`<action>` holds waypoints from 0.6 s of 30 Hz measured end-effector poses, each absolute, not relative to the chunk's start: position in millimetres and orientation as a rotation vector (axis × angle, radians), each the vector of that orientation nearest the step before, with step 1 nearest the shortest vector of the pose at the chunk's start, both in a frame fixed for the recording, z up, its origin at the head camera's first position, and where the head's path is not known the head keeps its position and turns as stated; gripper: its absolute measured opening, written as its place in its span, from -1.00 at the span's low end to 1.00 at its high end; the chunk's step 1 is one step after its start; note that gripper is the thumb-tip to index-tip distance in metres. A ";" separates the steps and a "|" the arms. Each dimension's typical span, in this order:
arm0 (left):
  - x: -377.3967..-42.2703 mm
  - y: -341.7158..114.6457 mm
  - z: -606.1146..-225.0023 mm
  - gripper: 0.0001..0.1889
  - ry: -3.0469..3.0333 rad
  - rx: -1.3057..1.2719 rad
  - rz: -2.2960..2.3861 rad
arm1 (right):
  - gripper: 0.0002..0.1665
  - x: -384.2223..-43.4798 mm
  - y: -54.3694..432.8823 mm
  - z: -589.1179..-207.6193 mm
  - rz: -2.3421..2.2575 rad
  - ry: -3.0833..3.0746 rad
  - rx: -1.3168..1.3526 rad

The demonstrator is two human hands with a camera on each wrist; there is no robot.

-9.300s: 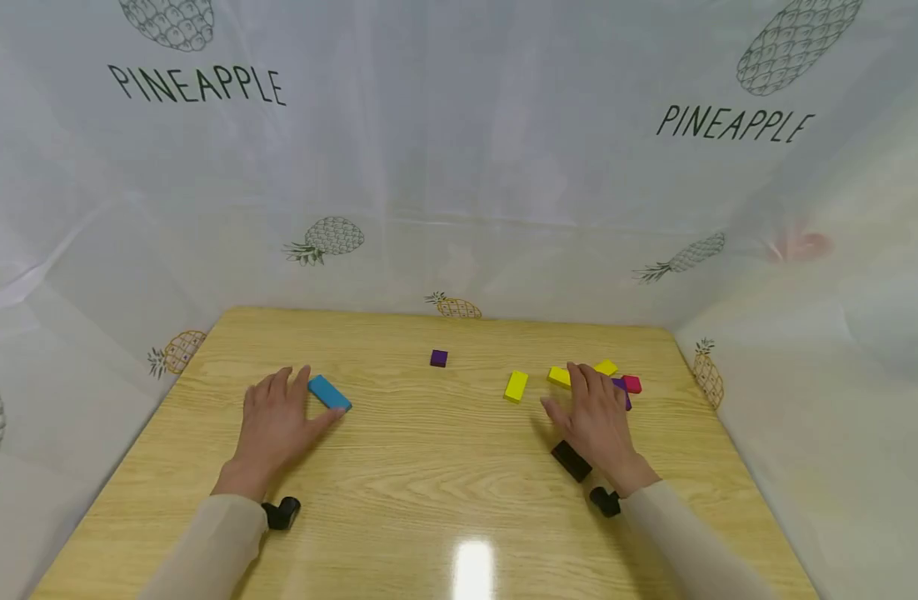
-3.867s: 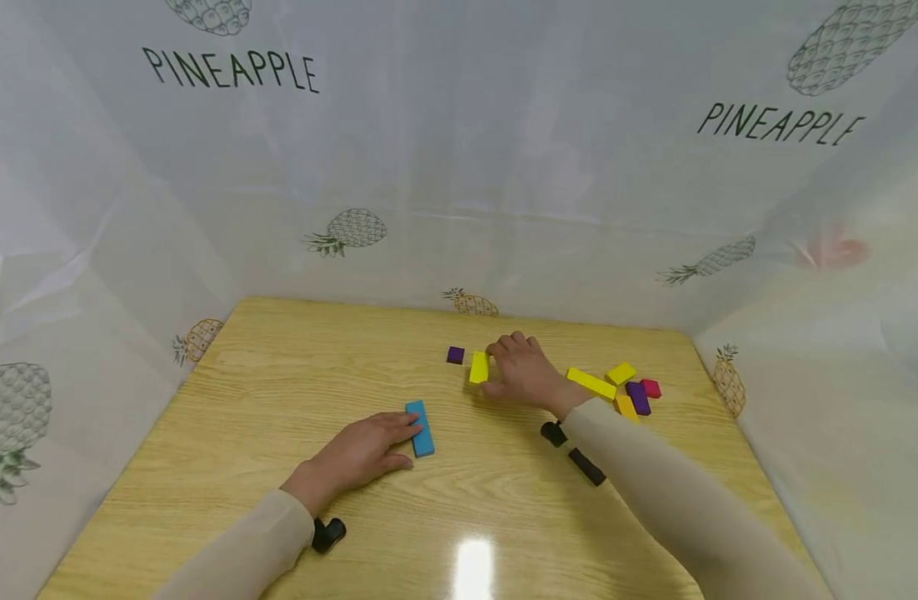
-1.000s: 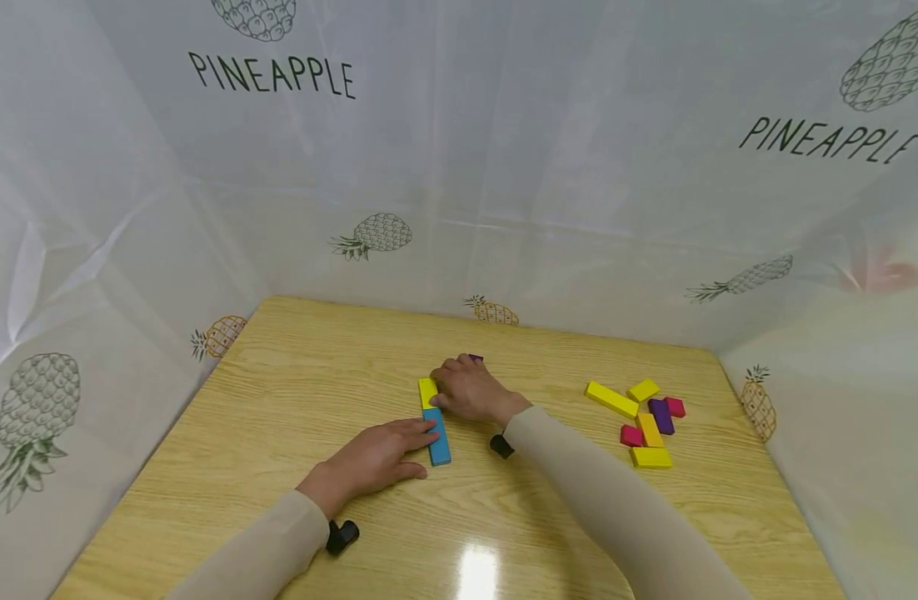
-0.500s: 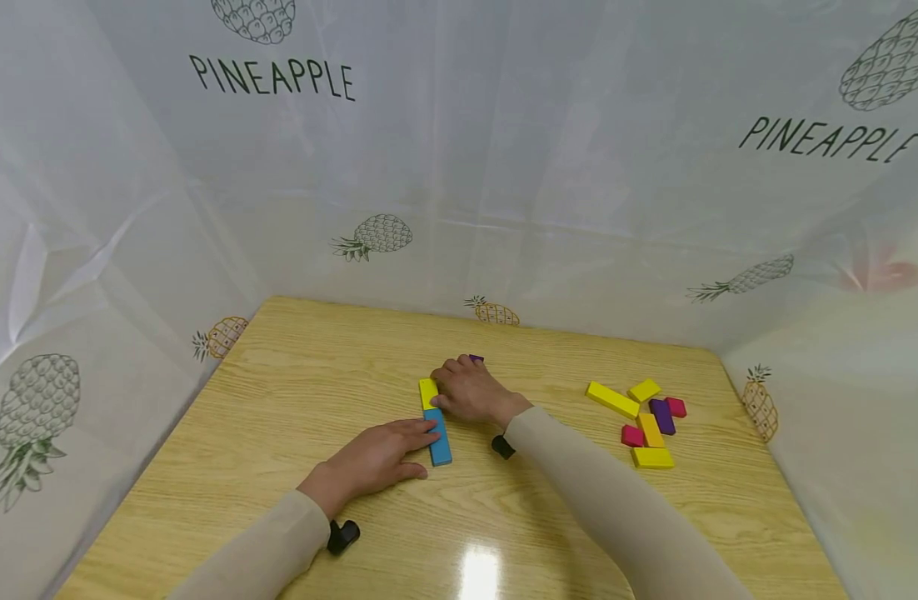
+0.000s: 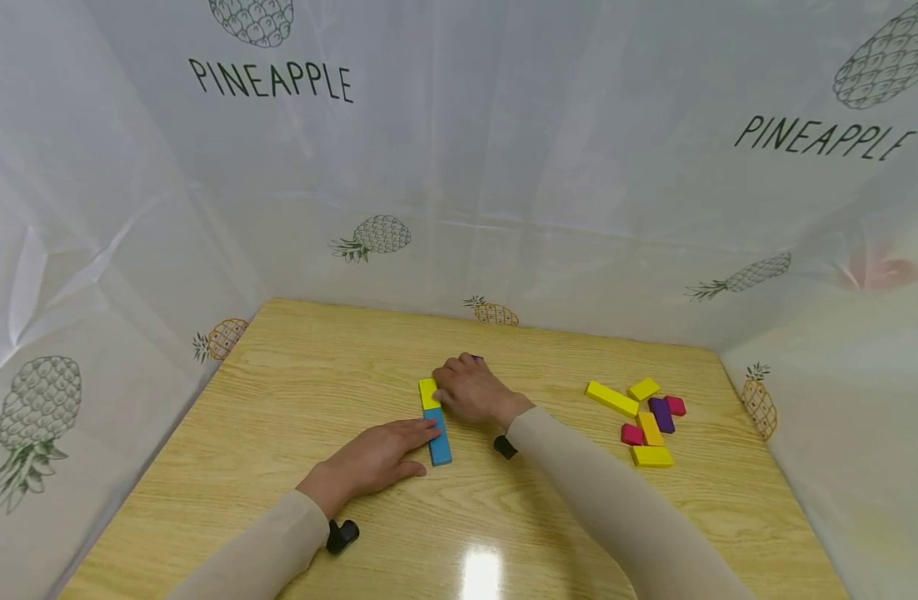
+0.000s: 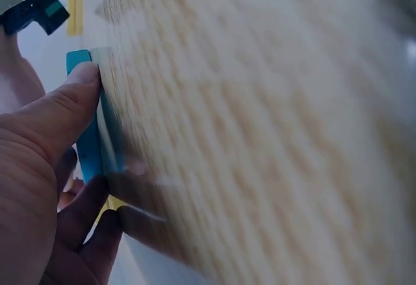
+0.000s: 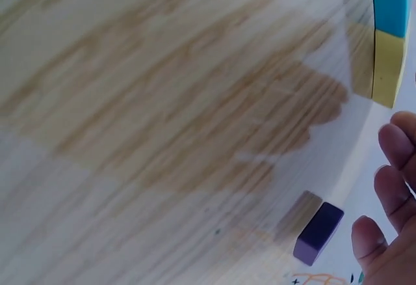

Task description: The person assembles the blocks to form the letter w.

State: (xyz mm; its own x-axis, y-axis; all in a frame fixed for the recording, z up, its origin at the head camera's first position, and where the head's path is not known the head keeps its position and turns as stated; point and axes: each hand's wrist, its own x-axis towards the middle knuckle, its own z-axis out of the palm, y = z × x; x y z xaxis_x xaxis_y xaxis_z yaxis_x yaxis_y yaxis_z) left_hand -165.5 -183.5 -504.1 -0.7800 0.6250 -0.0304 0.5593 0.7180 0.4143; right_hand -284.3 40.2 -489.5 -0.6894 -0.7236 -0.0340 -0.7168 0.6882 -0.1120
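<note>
A blue block lies flat at the middle of the wooden table, with a shorter yellow block end to end with it at its far end. My left hand rests straight fingers on the blue block; its thumb lies over the block in the left wrist view. Along the right side of the yellow block is my right hand, its thumb and forefinger both at that side. In the right wrist view, loosely bent fingertips hang past the yellow block's end, near a dark purple block that the hand mostly hides in the head view.
To the right lies a loose group of blocks: a long yellow block, a purple block, an orange-yellow block, two red blocks and two shorter yellow ones. A pineapple-printed curtain stands behind the wooden table.
Since the oldest frames, the blue block has come to the middle and my right hand has brought a yellow block against it. In the last second, only my right thumb has shifted slightly.
</note>
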 end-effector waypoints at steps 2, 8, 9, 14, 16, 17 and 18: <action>-165.4 -183.5 -504.3 -0.36 2.767 0.949 0.589 | -0.48 -283.8 43.4 -488.3 -0.153 2.831 -1.188; -172.6 -183.2 -503.6 -0.47 2.886 0.871 0.687 | -0.44 -282.3 56.0 -486.0 -0.208 2.864 -1.105; -175.2 -182.7 -503.2 -0.47 2.904 0.839 0.711 | -0.45 -282.1 58.3 -485.7 -0.209 2.873 -1.099; -190.7 -178.3 -503.4 -0.37 2.934 0.690 0.761 | -0.47 -282.5 69.6 -486.0 -0.203 2.920 -1.096; -195.2 -175.5 -502.7 -0.35 2.917 0.668 0.782 | -0.48 -282.7 73.2 -486.6 -0.211 2.930 -1.097; -196.7 -174.0 -501.9 -0.34 2.909 0.665 0.791 | -0.48 -282.5 74.8 -486.8 -0.215 2.933 -1.095; -197.8 -172.9 -501.4 -0.34 2.903 0.665 0.794 | -0.48 -282.1 76.3 -487.1 -0.220 2.937 -1.094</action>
State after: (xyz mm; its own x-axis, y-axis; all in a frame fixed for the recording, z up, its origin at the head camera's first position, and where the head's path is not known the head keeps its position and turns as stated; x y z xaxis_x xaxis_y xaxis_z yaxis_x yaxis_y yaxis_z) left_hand -197.8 -172.9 -501.4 -0.9052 0.4214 0.0553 0.3909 0.7743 0.4976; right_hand -282.1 76.3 -487.1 -0.7576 -0.6509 0.0488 -0.6509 0.7478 -0.1308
